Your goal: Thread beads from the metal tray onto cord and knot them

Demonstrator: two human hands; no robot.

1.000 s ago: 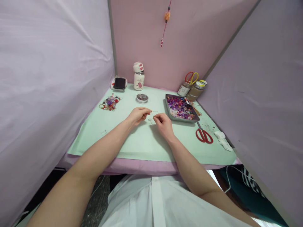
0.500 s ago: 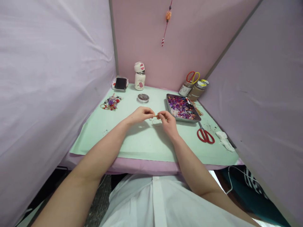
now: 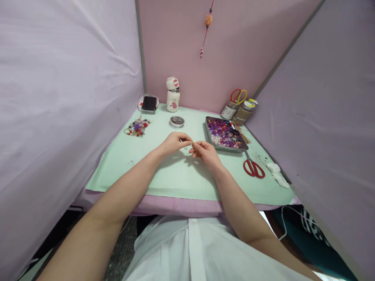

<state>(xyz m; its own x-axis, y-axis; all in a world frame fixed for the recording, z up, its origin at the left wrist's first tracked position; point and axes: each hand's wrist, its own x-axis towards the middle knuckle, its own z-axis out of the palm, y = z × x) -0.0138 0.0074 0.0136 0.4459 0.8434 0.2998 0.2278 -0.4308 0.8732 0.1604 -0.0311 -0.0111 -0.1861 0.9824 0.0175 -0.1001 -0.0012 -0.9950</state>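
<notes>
Over the middle of the table my left hand [image 3: 177, 142] and my right hand [image 3: 206, 153] meet at the fingertips. Between them is a thin yellow-gold cord [image 3: 195, 149], with a loose end hanging under the fingers. Left thumb and forefinger pinch the cord at its upper part. The fingers of my right hand are curled around it just below and to the right. A small pale bead or knot lies beneath the left fingertips, too small to make out. Right of my hands stands a metal tray [image 3: 230, 148] full of purple, red and white beads [image 3: 224, 132].
Red-handled scissors [image 3: 254, 168] lie right of the tray, near crumpled white tissue [image 3: 277, 175]. Behind are jars [image 3: 245, 112] with more scissors [image 3: 238, 96], a bottle [image 3: 173, 95], a round tin [image 3: 177, 121], a phone [image 3: 149, 104] and finished-looking beaded strings [image 3: 138, 127]. Fabric walls enclose the table.
My right hand has shifted slightly down and turned, its fingers now curled more around the cord. The left hand stays almost in place, still pinching.
</notes>
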